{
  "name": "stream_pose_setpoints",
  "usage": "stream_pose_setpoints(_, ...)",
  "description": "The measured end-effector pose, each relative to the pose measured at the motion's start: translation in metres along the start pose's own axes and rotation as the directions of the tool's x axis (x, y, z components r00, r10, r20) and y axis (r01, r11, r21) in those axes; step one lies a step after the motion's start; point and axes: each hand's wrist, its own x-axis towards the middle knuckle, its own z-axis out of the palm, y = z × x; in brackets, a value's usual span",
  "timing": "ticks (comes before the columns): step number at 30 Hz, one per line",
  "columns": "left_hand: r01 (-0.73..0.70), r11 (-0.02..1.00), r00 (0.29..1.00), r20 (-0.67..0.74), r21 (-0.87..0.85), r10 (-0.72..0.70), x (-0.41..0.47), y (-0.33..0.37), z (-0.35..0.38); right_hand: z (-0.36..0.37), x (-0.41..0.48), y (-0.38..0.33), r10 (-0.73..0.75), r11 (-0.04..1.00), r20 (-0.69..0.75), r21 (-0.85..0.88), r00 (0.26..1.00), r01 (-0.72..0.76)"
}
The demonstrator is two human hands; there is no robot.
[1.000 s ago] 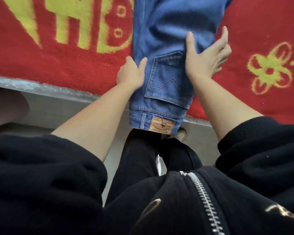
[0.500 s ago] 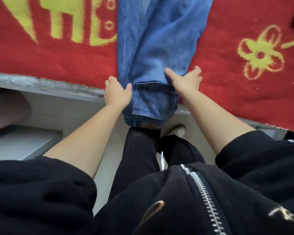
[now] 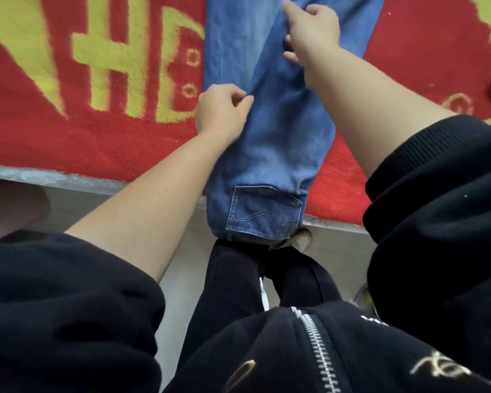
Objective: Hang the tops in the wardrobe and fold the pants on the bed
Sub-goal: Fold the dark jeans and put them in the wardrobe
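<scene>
We're looking straight down over the bed [image 3: 54, 177], and the jeans [image 3: 278, 143] lie stretched out lengthwise on the red blanket [image 3: 97, 143] with its big yellow pattern. The legs run away out of the top of the shot. The waist end spills over the bed's grey edge toward the person, with the back pocket [image 3: 264, 211] facing up and hanging just past the lip.

The left hand [image 3: 221, 112] is in at the jeans' left edge, about midway up what we can see. Its fingers are curled with the thumb tucked against them, and that grip is closed on the denim right at the side edge.

Up higher, near the top border, the right hand [image 3: 313, 32] sits on the middle of the jeans. The index finger points forward while the other fingers [image 3: 289, 56] curl in and bunch the cloth, so that grip is clamped on the jeans too. The two hands are well apart, the left low and outside, the right high and central.

Both forearms are bare, with black sleeves [image 3: 68, 293] bunched near the elbows. Down at the bottom there's a black jacket with a silver zip [image 3: 321, 350]. Below the hanging waistband, the person's black trousers [image 3: 233, 279] are close in to the bed. One pale shoe [image 3: 301, 239] peeks out just beside the waistband, on the light floor [image 3: 182, 265].
</scene>
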Motion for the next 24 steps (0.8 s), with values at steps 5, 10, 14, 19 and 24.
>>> stream_pose_setpoints(5,-0.042,0.991,0.999,0.028,-0.131,0.046,0.01,-0.01,-0.003,0.019,0.029,-0.007,-0.007,0.994,-0.172,-0.111,0.985,-0.012)
stream_pose_setpoints(10,-0.042,0.949,0.992,-0.125,-0.313,0.002,0.012,-0.026,-0.015,0.049,0.011,-0.058,-0.253,0.84,0.041,-0.487,0.967,0.24)
stream_pose_setpoints(14,0.047,0.961,0.981,-0.17,-0.273,-0.096,0.015,-0.046,-0.011,0.08,0.01,-0.045,-0.383,0.781,0.134,-0.481,0.914,0.398)
stream_pose_setpoints(19,0.186,0.963,0.978,-0.052,-0.197,-0.2,0.026,-0.045,-0.005,0.073,0.016,-0.043,-0.368,0.815,0.305,-0.349,0.879,0.462)
stream_pose_setpoints(24,0.233,0.965,0.972,0.037,-0.123,-0.23,0.046,-0.026,-0.023,0.038,0.028,-0.058,-0.26,0.938,0.129,-0.202,0.957,0.282)
